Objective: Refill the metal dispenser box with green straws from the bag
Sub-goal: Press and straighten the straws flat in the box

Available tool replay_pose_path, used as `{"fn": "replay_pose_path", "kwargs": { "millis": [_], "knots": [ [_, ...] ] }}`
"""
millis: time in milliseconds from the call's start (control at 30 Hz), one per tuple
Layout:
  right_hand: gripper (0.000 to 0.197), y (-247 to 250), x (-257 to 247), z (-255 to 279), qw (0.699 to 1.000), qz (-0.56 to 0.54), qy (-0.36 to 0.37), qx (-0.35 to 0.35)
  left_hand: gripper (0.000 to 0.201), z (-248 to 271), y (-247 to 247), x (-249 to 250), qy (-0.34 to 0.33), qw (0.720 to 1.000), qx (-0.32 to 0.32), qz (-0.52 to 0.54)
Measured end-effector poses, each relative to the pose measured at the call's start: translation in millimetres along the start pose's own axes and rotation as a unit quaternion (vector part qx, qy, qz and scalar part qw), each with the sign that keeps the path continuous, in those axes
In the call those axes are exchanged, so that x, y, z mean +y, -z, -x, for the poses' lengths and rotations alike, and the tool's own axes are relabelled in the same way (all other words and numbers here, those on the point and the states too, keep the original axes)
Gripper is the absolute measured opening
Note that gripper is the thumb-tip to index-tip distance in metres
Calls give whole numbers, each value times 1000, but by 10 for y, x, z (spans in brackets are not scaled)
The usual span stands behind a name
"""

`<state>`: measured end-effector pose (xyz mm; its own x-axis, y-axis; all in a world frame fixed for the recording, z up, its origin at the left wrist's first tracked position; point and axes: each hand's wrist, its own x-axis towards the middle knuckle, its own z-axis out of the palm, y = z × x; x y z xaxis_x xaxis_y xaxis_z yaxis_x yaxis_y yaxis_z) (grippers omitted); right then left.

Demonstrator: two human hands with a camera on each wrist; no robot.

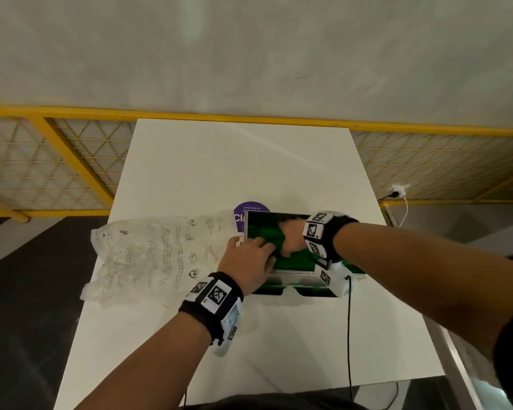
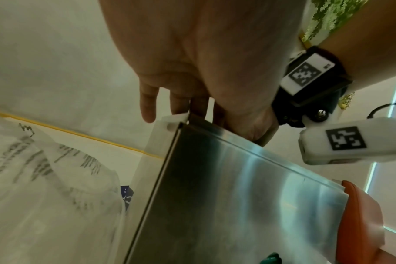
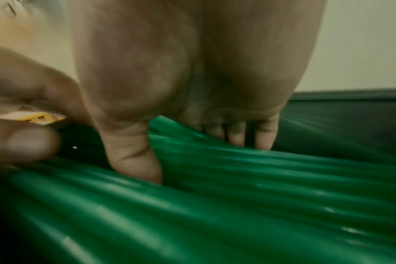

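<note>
The right hand (image 1: 290, 236) reaches into the open top of the metal dispenser box (image 1: 290, 273), fingers extended and pressing down on the green straws (image 3: 237, 196). The left hand (image 1: 249, 261), at its 8 o'clock, has its fingers over the box's left rim onto the straws, nearly straight and clasping nothing. The straws lie flat in the box, long axis running 3 to 9 o'clock. The box stands on the white counter (image 1: 249, 167); the emptied clear bag (image 1: 154, 255) lies crumpled at its 9 o'clock.
</note>
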<state>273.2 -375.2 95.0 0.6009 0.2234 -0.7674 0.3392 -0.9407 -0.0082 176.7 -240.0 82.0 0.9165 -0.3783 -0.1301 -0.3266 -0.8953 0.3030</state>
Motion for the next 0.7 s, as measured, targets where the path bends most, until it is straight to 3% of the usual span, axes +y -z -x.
{"fn": "replay_pose_path", "kwargs": {
  "millis": [133,267,367,500,600,700],
  "knots": [
    [57,-11,-36,-18,995,95,-22,-38,32,12,-1,26,-2,999,-24,-32],
    [51,20,22,-52,999,19,5,-51,32,-7,-6,37,-9,999,-16,-37],
    [60,19,102,-89,999,-7,25,-35,32,0,-18,30,-8,1000,-7,-26],
    [33,98,83,-83,997,18,33,-70,32,25,-22,26,-9,1000,5,-14],
    [18,137,39,-41,999,42,31,-16,31,24,39,16,2,1000,29,0],
    [26,122,29,36,997,65,34,31,35,27,82,23,7,997,69,39]
  ]
}}
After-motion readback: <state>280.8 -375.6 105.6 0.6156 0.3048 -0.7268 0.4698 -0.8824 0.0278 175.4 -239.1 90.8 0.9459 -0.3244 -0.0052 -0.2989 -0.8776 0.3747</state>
